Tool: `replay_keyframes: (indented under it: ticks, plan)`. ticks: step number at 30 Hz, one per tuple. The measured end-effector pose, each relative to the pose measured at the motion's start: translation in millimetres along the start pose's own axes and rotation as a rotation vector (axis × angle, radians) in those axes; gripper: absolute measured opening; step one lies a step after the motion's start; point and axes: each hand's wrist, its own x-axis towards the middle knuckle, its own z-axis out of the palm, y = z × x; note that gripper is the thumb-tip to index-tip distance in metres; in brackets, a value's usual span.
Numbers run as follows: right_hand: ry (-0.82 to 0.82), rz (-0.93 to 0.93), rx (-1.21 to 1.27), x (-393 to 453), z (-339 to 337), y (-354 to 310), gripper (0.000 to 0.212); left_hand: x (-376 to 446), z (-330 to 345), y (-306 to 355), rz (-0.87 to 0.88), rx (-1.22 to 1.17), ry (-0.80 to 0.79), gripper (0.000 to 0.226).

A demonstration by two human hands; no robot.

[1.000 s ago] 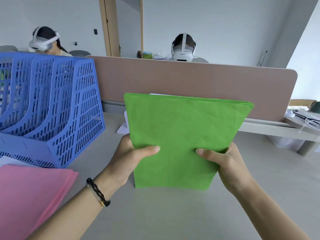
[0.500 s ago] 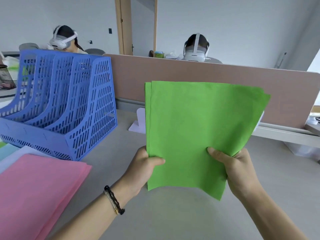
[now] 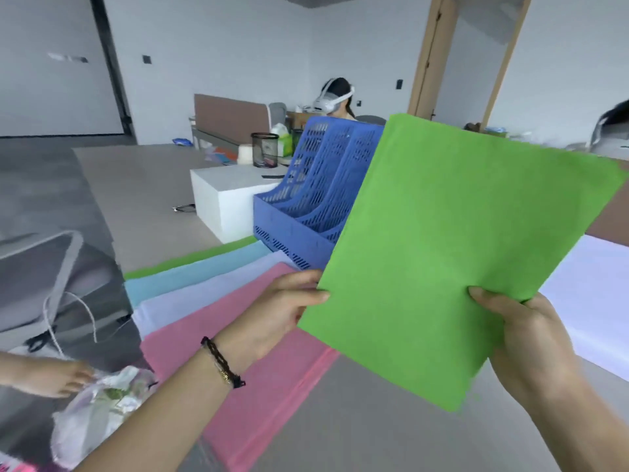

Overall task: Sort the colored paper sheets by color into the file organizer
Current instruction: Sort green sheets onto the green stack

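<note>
A stack of green paper sheets point(image 3: 452, 247) is held up in the air, tilted to the right. My left hand point(image 3: 282, 311) pinches its lower left edge and my right hand point(image 3: 531, 335) grips its lower right edge, thumb on the front. The blue file organizer point(image 3: 306, 206) stands behind the sheets, partly hidden by them. On the desk to the left lie overlapping piles: pink paper point(image 3: 245, 352), lavender paper point(image 3: 204, 301), light blue paper point(image 3: 190, 277) and a strip of green paper point(image 3: 190, 258).
A white sheet point(image 3: 595, 294) lies on the desk at right. A white block point(image 3: 231, 195) sits left of the organizer, with a black mesh cup point(image 3: 264, 149) beyond. A plastic bag point(image 3: 102, 403) and another person's hand point(image 3: 51, 376) are at lower left, beside a grey chair point(image 3: 44, 284).
The view has swung left, so the organizer now shows behind the green sheets and the other colour piles have come into sight. The green stack tilts more to the right.
</note>
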Motion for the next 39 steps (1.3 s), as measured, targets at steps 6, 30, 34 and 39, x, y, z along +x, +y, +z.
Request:
replay_keyframes:
  ticks: [6,30,34,39]
  plan:
    - [-0.06,0.072,0.236,20,113,41,0.036,-42,-51,-20,0.116,-0.681,0.105,0.048]
    - [-0.983,-0.416,-1.102,88,397,231,0.05,-154,-301,22,0.217,-0.531,1.009,0.049]
    - [-0.93,-0.553,-1.197,96,406,260,0.042,-180,-329,14,0.202,-0.54,1.103,0.041]
    - [-0.857,-0.65,-1.194,98,404,282,0.039,-190,-345,6,0.182,-0.521,1.117,0.039]
